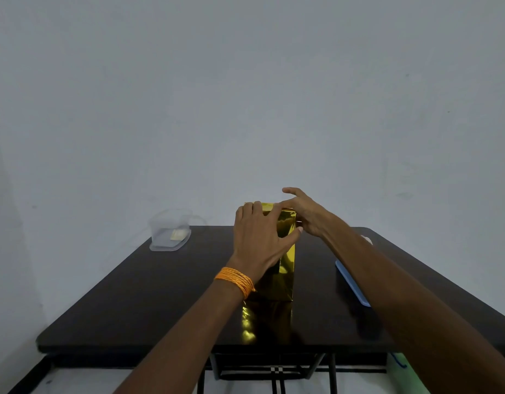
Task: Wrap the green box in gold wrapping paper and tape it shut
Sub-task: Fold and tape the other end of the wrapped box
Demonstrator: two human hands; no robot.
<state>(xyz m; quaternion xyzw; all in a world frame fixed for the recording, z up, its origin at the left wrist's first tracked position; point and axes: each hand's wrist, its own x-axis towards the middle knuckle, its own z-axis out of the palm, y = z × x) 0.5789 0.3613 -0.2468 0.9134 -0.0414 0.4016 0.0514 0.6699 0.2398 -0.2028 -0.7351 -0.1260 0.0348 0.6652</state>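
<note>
Nearest the camera, two bare forearms reach over the near edge of the table (160, 294), the left one wearing an orange wristband (236, 280). The left hand (260, 240) lies flat against the near face of the box (287, 260), fingers straight and spread up to its top edge and thumb stretched across the paper. This looks like a bracing hold, keeping the tall parcel from tipping or turning. The right hand (305, 214) is also spread wide. Its forefinger lies along the top right edge and its thumb presses lower on the same corner, close by the left thumb, while the other fingers are lifted clear. That fits smoothing a fold or a strip of tape at the upper end, though no tape can be made out. The box stands upright on end near the middle of the table, gold paper covering every face that shows and no green visible, so the wrapping seems nearly finished. Well apart at the far left corner sits a clear plastic tub (169, 231) with something pale inside. A flat blue piece (350, 281) lies to the right, partly under the right arm.
</note>
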